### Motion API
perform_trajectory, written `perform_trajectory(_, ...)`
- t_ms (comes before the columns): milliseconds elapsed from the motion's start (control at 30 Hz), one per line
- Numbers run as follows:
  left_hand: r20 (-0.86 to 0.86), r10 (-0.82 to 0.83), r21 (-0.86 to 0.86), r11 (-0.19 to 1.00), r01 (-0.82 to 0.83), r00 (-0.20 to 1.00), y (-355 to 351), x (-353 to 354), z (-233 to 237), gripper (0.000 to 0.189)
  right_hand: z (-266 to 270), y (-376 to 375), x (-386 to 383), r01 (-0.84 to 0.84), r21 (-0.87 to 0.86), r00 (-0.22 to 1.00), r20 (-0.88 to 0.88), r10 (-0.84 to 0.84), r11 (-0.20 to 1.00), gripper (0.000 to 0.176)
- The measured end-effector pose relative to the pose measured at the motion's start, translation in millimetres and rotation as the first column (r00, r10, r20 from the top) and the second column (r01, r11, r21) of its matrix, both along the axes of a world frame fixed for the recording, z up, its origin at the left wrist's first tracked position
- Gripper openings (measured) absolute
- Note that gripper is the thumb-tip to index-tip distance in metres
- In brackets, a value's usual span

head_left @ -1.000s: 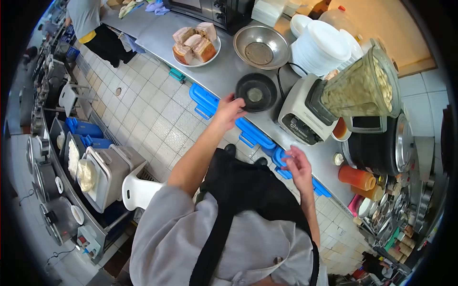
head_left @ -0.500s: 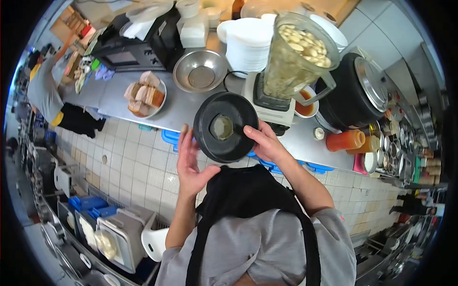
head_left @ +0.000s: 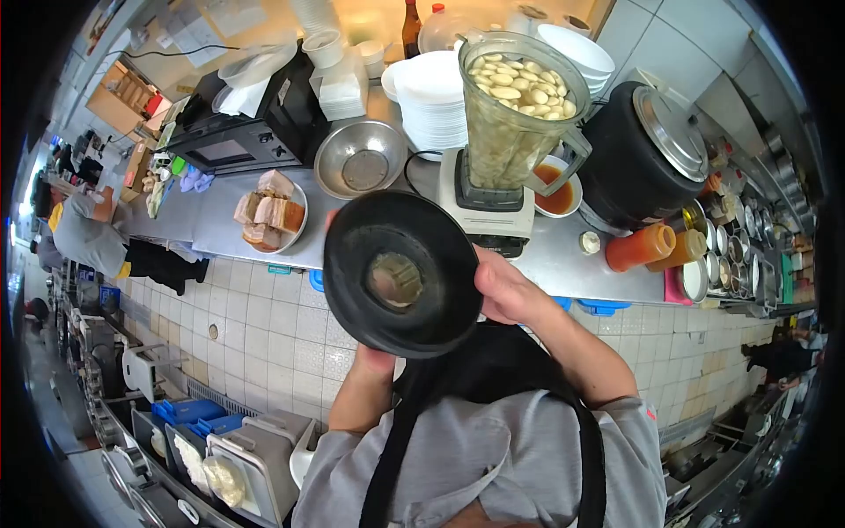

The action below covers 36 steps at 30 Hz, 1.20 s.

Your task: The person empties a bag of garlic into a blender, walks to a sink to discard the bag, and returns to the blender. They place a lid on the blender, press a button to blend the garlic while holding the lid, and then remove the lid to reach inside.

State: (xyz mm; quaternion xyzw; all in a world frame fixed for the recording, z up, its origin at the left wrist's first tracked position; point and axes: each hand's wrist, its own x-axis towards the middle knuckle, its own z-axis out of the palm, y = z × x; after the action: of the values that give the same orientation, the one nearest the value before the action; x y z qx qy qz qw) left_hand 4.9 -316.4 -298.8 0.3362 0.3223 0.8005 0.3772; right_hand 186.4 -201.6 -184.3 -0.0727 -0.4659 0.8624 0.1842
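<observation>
A round black blender lid point(head_left: 352, 308) with a see-through middle is held up before my chest, its face tilted toward me. My right hand point(head_left: 510, 292) grips its right rim, the thumb on the near side. Most of my left hand point(head_left: 377, 359) is hidden behind the lid; only its lower part and a fingertip at the left rim show, and it seems to support the lid from behind. Just beyond stands the blender jar point(head_left: 506, 145), uncovered and full of pale peeled cloves in liquid, on its white base point(head_left: 475, 224).
On the steel counter point(head_left: 231, 189) are a bowl of meat chunks point(head_left: 268, 211), a metal bowl point(head_left: 361, 158), a microwave point(head_left: 238, 145), stacked white plates point(head_left: 431, 101), a bowl of red-brown sauce point(head_left: 556, 189), a black cooker point(head_left: 638, 158) and an orange bottle point(head_left: 638, 248). A co-worker point(head_left: 92, 229) stands far left.
The lid has come closer and tilted, looking larger. My left hand, spread beside it before, has moved behind it. The camera view has shifted slightly.
</observation>
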Motion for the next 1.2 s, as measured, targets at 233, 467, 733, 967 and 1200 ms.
perform_trajectory(233, 0.075, -0.031, 0.206, 0.979, 0.015, 0.997, 75, -40, 160, 0.095, 9, 3, 33, -0.025, 0.22, 0.989, 0.145, -0.007, 0.975, 0.111)
perform_trajectory(467, -0.891, 0.171, 0.248, 0.96, 0.134, 0.421, 182, -17, 357, 0.092, -37, -13, 80, 0.042, 0.145, 0.982, 0.175, -0.067, 0.989, 0.067)
perform_trajectory(733, -0.921, -0.329, -0.343, 0.939, 0.031, -0.21, 238, 57, 377, 0.106, -52, -20, 107, 0.222, 0.108, 0.945, 0.22, -0.241, 0.969, 0.056)
perform_trajectory(967, -0.819, -0.496, -0.478, 0.868, -0.133, -0.29, 261, 70, 359, 0.106, -70, -25, 118, 0.245, 0.099, 0.93, 0.257, -0.263, 0.964, 0.05)
perform_trajectory(1200, -0.772, -0.546, -0.528, 0.836, -0.15, -0.325, 260, 75, 361, 0.104, -78, -24, 123, 0.291, 0.066, 0.908, 0.296, -0.297, 0.954, 0.048)
